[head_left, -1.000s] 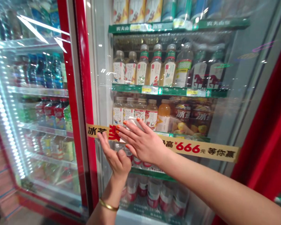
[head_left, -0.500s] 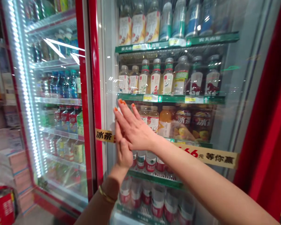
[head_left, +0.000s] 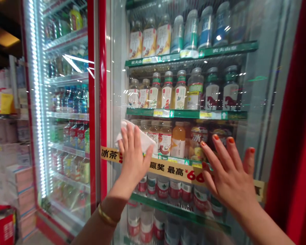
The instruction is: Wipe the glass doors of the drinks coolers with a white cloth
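Note:
My left hand (head_left: 132, 149) lies on the glass door (head_left: 266, 102) of a drinks fridge, holding a white cloth (head_left: 148, 139) flat under its fingers. It may be paper; I cannot tell. On the right, my right hand (head_left: 231, 175) is spread with fingers apart and holds nothing. It is at the glass, over the right part of a tan banner strip (head_left: 165, 166) with black and red lettering. Behind the door stand rows of drinks, among them an orange bottle (head_left: 178, 139) between my hands.
A red door frame (head_left: 103, 85) runs down the left of this door. Left of it stands another lit fridge (head_left: 66, 115) with bottles. Pink boxes (head_left: 25, 190) are stacked at the far left, and a red bag (head_left: 2, 224) lies on the floor. A red panel (head_left: 295, 136) borders the right.
My hands were together at the left of the door and are now apart. The right hand has moved right and spread; the white cloth shows under the left. The view has shifted slightly.

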{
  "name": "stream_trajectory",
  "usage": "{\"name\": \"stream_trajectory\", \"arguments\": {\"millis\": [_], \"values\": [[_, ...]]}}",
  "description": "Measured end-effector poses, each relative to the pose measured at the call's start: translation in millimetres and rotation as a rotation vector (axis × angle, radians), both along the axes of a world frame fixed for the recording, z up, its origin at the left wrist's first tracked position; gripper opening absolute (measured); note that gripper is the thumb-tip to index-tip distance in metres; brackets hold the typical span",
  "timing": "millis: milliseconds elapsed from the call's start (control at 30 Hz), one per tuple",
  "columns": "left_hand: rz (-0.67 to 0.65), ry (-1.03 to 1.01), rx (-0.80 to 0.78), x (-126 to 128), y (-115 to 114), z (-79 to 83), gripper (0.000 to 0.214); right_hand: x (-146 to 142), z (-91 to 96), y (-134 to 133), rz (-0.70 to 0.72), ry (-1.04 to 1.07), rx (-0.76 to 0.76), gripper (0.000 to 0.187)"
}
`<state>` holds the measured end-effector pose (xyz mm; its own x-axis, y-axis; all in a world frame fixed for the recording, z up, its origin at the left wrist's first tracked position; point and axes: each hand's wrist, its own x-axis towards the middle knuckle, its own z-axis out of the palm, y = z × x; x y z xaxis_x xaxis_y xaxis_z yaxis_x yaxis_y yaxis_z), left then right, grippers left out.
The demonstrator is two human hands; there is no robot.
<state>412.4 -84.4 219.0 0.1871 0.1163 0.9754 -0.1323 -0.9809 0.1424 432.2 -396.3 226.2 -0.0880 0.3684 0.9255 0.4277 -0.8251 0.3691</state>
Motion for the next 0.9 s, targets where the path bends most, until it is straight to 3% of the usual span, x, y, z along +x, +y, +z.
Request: {"name": "stream_trajectory", "arguments": {"millis": [100, 167, 233, 367, 467, 600, 667, 767, 900], "values": [[-0.031, 0.064, 0.240, -17, 1, -44.5, 0.078, 2, -12.4, -1, 0.031, 0.027, 0.006, 0.071], [-0.074, 0.026, 0.228, -21, 4, -65.3, 0.069, 2, -15.8, -1, 0.048, 0.036, -0.006, 0.072], [-0.146, -0.007, 0.132, -17, 2, -74.9, 0.066, 1, -16.0, -2, 0.051, 0.037, -0.001, 0.074], [-0.185, -0.060, 0.009, -7, -9, -77.3, 0.069, 1, -14.0, -4, 0.040, 0.031, 0.012, 0.078], [-0.286, -0.083, -0.018, -22, -11, -69.3, 0.051, 0, -13.8, -5, 0.039, 0.029, -0.005, 0.076], [-0.448, -0.146, -0.496, -55, 3, -33.9, 0.042, -1, -14.2, -4, 0.048, 0.036, -0.015, 0.074], [-0.477, -0.187, -0.657, -56, 14, -11.4, 0.047, -2, -14.2, -3, 0.051, 0.052, -0.004, 0.075], [-0.347, -0.209, -0.566, -37, 30, 11.3, 0.049, -3, -14.0, -2, 0.055, 0.071, 0.015, 0.079], [-0.022, -0.362, -0.297, -9, 39, 12.7, 0.050, -3, -13.2, -2, 0.063, 0.069, 0.019, 0.080]]}}
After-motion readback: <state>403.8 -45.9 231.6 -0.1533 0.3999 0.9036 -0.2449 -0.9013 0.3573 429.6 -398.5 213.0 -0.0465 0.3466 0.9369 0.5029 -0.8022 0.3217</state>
